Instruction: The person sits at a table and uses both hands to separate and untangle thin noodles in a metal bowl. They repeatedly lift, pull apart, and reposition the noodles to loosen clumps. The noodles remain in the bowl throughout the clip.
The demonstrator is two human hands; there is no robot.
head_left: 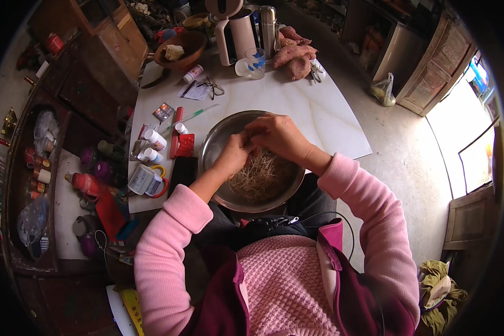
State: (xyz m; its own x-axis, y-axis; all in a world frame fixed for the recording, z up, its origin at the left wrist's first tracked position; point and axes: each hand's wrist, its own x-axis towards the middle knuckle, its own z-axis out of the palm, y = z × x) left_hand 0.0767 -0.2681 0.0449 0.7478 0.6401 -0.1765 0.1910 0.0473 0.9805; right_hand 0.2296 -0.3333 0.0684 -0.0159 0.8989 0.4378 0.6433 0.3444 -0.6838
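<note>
A round metal basin (292,191) rests at the front edge of the white table, partly over my lap. Thin, pale, root-like strands (258,174) lie heaped in its right and lower part. Above the basin, my left hand (234,154) and my right hand (277,132) meet with bent fingers close together. Their fingertips are pinched near each other over the strands. Whatever lies between them is too small and too hidden by the fingers to make out.
White pill bottles (155,139), scissors with red and yellow handles (163,187) and a black phone-like object (184,170) lie left of the basin. Beyond stand an electric kettle (241,33), a plastic cup (256,65), sweet potatoes (292,56) and a brown bowl (193,46).
</note>
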